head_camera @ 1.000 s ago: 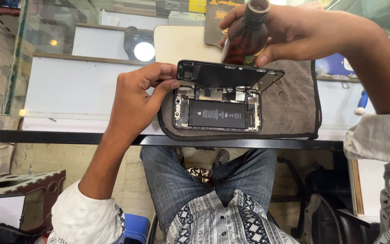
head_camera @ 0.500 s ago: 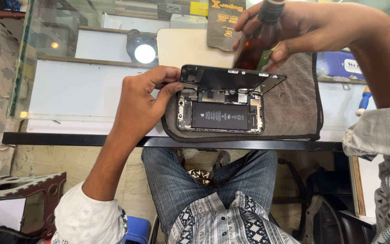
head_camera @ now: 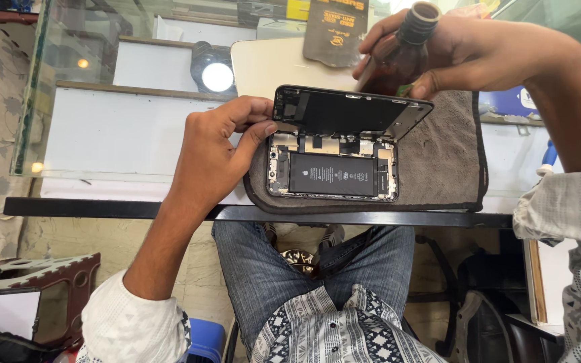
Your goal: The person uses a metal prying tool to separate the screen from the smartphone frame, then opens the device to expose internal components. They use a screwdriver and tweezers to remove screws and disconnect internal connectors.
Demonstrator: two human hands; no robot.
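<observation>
An opened smartphone (head_camera: 333,173) lies on a grey cloth mat (head_camera: 438,161), its black battery and boards showing. Its screen panel (head_camera: 347,113) is tilted up along the far edge. My left hand (head_camera: 213,151) pinches the panel's left corner between thumb and fingers. My right hand (head_camera: 469,50) is raised above the far right of the phone and holds a small brown bottle (head_camera: 405,50) with a dark ribbed neck, tilted toward the phone.
The mat sits on a glass counter with a dark front edge (head_camera: 257,214). Behind the phone lie a beige panel (head_camera: 270,64), a dark packet (head_camera: 334,30) and a round lit lamp (head_camera: 216,75). My knees in jeans (head_camera: 263,269) are under the counter.
My right hand with the bottle has shifted right and slightly lower behind the screen panel. The left hand keeps its hold on the panel's corner.
</observation>
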